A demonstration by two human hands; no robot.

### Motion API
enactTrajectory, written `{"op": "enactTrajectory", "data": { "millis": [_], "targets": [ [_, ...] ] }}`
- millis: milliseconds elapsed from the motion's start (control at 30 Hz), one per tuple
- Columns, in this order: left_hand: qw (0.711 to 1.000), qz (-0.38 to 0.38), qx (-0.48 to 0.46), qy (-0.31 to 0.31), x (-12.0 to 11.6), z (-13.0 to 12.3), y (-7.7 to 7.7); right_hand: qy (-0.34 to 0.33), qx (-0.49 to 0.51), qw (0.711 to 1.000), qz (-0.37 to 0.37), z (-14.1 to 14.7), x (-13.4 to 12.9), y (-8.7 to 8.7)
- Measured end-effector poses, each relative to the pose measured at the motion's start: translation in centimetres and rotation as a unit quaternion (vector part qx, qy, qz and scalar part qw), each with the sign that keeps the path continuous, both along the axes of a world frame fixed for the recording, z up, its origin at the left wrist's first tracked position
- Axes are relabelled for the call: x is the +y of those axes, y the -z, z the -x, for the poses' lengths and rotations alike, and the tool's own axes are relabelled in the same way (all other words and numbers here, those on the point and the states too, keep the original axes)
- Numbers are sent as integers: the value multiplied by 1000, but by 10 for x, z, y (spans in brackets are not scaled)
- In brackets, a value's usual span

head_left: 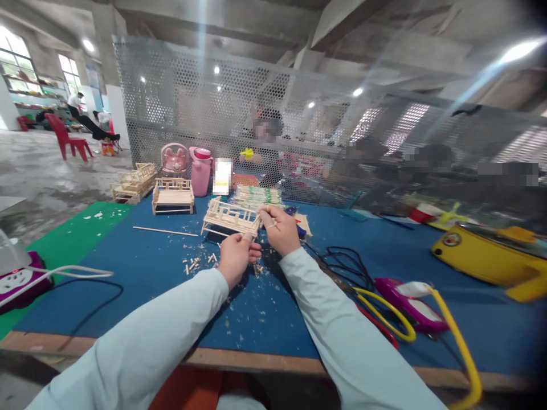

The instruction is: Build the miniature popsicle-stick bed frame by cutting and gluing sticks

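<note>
A small bed-like frame of thin wooden sticks (231, 217) is tilted above the blue table, held at its right end. My left hand (237, 256) closes on its lower right corner, fingers curled. Higher up, my right hand (280, 229) pinches the frame's upper right end. Just left of it stands a finished-looking stick model (173, 196), with more stick models (134, 181) behind at the left. One long stick (165, 231) lies on the table, and short stick pieces (192, 265) are scattered near my left hand.
A pink bottle (200, 173), a phone (222, 176) and bundled sticks (257, 195) stand or lie before the perforated metal screen (171, 102). Purple power strips (412, 307) with cables lie right and left. A yellow appliance (482, 256) is at the right. People are beyond the screen.
</note>
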State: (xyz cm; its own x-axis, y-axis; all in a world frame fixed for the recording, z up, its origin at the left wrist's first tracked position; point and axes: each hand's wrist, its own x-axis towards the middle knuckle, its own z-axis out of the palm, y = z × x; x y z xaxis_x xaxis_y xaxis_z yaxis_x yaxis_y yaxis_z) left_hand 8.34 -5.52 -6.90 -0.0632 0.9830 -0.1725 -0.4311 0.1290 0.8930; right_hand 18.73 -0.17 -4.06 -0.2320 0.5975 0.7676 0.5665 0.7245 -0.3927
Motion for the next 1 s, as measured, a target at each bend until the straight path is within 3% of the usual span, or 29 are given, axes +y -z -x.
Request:
{"op": "enactTrajectory", "data": {
  "millis": [233, 367, 1000],
  "targets": [
    [1000, 10, -12, 3, -1, 0, -2, -25, -103, 993, -54, 0, -4, -8],
    [1000, 8, -13, 5, -1, 0, 0, -7, -79, 993, -86, 2, -3, -6],
    [1000, 2, -11, 10, -1, 0, 2, -28, -62, 995, -71, -1, 0, -4]
  ]
}}
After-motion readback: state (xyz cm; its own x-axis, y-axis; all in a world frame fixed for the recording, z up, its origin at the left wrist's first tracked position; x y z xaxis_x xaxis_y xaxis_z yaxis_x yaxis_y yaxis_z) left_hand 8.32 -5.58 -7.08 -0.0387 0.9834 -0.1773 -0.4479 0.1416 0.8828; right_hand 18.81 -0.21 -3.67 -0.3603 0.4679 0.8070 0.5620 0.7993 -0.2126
